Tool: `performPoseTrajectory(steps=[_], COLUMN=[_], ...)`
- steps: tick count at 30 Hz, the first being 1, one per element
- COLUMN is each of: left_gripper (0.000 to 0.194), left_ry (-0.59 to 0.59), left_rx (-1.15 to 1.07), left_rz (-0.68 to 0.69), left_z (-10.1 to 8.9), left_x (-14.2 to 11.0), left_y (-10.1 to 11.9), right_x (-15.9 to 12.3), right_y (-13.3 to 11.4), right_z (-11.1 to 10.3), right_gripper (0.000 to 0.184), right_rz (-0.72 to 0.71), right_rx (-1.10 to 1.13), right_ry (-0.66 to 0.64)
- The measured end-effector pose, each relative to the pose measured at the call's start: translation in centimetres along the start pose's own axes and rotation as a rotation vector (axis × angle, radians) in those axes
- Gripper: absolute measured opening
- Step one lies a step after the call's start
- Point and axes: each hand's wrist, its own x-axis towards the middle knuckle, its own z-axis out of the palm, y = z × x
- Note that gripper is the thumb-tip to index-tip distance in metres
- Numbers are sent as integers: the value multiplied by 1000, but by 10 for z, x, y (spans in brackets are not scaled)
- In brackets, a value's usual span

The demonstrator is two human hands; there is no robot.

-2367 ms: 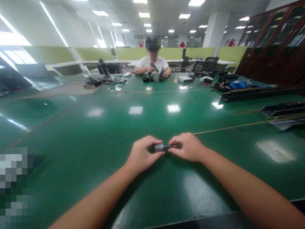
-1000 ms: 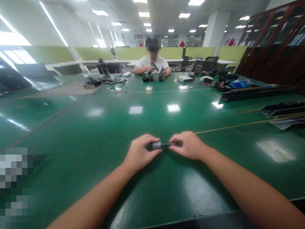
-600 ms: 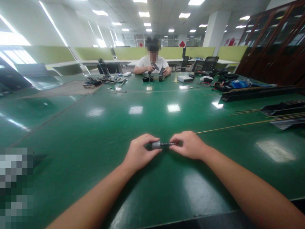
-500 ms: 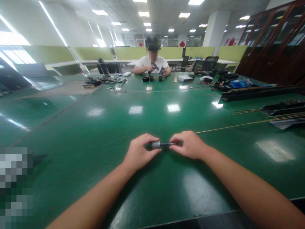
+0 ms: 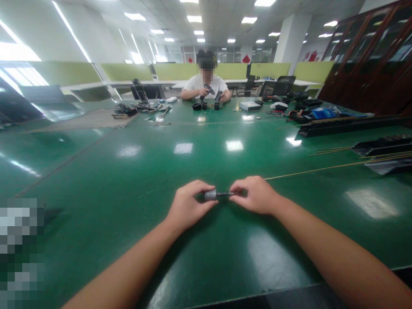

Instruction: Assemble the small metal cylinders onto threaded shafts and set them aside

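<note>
A grey cylinder [image 5: 210, 195] with a slim dark shaft [image 5: 223, 194] is being held crosswise by both ends, shaft rightward.

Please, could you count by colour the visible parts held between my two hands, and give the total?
Grey: 1, the cylinder in the left hand
Dark: 1, the thin shaft pinched by the right hand
Total: 2 visible parts; whether they are one piece, I cannot tell

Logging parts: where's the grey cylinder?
Below the head view's centre, the left hand holds the grey cylinder, a dark rod between it and the right hand.
</note>
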Motion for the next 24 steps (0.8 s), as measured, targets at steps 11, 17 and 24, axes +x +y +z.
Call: performPoseTrajectory(steps=[11, 17, 24], left_gripper=[24, 23, 23], left_ry=[6, 10, 11], left_rx=[-11, -5, -1], left_rz=[-5, 6, -1], left_z=[-1, -1, -1], left_x=[0, 0, 1], left_y=[1, -1, 0], right_x=[0, 0, 0], right_y=[1, 2, 2], right_z=[-1, -1, -2], right_gripper=[9, 10, 10], right_rz=[0, 3, 10], right_rx=[1, 8, 10], right_ry=[8, 7, 2])
